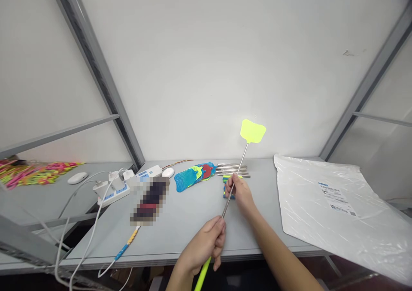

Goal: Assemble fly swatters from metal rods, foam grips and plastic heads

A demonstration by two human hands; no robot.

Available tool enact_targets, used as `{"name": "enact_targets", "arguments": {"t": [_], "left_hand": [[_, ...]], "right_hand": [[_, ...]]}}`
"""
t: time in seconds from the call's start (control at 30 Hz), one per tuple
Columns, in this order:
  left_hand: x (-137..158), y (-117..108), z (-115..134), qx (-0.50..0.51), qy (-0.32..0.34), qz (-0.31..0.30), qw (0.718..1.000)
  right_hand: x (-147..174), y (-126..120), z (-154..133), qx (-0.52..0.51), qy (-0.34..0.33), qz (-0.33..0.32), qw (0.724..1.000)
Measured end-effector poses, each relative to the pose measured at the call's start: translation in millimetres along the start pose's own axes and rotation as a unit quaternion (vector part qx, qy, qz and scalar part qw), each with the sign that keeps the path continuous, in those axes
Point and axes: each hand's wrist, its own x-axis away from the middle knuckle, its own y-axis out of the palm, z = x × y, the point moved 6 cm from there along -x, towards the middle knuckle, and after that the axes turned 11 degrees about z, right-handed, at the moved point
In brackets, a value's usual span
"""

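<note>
A fly swatter with a yellow-green head (pixel 252 131), a thin metal rod and a yellow-green handle (pixel 203 274) slants up and away in front of me. My left hand (pixel 206 244) is closed around it near the bottom of the rod, where the handle begins. Higher up, the fingers of my right hand (pixel 240 193) pinch the metal rod. Behind the right hand lie several blue and green handles (pixel 229 192), partly hidden by it. Several loose metal rods (pixel 230 169) lie beyond them, and blue, yellow and red swatter heads (pixel 188 179) overlap to their left.
A large white plastic package (pixel 309 205) with a label covers the right side of the grey table (pixel 180 226). At the left are a power strip (pixel 119 192) with plugs and white cables, a blurred dark object (pixel 149 203), and white round devices (pixel 168 173). A white wall (pixel 206 76) rises behind.
</note>
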Motion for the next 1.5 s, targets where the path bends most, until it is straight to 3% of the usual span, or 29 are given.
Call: {"name": "enact_targets", "arguments": {"t": [0.2,0.33,0.47,0.6,0.73,0.83,0.93,1.13,1.23,1.5], "left_hand": [[-15,-20,34,-0.199,0.030,0.020,0.979],[-24,-17,57,-0.239,0.070,0.034,0.968],[-21,-2,49,-0.260,0.082,0.024,0.962],[-9,6,13,-0.225,-0.001,-0.005,0.974],[-6,21,-9,-0.122,-0.032,-0.067,0.990],[-11,36,-10,-0.059,-0.017,-0.105,0.993],[-13,39,-9,-0.019,-0.023,-0.085,0.996],[3,18,-15,-0.069,-0.041,-0.065,0.995],[6,5,-13,-0.075,-0.042,-0.063,0.994],[-1,1,1,-0.044,-0.033,-0.049,0.997]], "right_hand": [[-7,-17,-4,0.014,0.014,-0.013,1.000],[-14,-37,-8,0.008,0.012,0.045,0.999],[-23,-62,-16,-0.019,-0.010,0.127,0.992],[-31,-85,-26,-0.025,-0.032,0.180,0.983],[-27,-78,-24,-0.019,-0.021,0.151,0.988],[-20,-61,-16,-0.018,-0.005,0.107,0.994],[-20,-60,-15,-0.028,-0.010,0.109,0.994],[-50,-123,-53,-0.074,-0.082,0.247,0.963],[-59,-145,-72,-0.074,-0.093,0.267,0.956],[-64,-136,-82,-0.076,-0.107,0.254,0.958]]}}
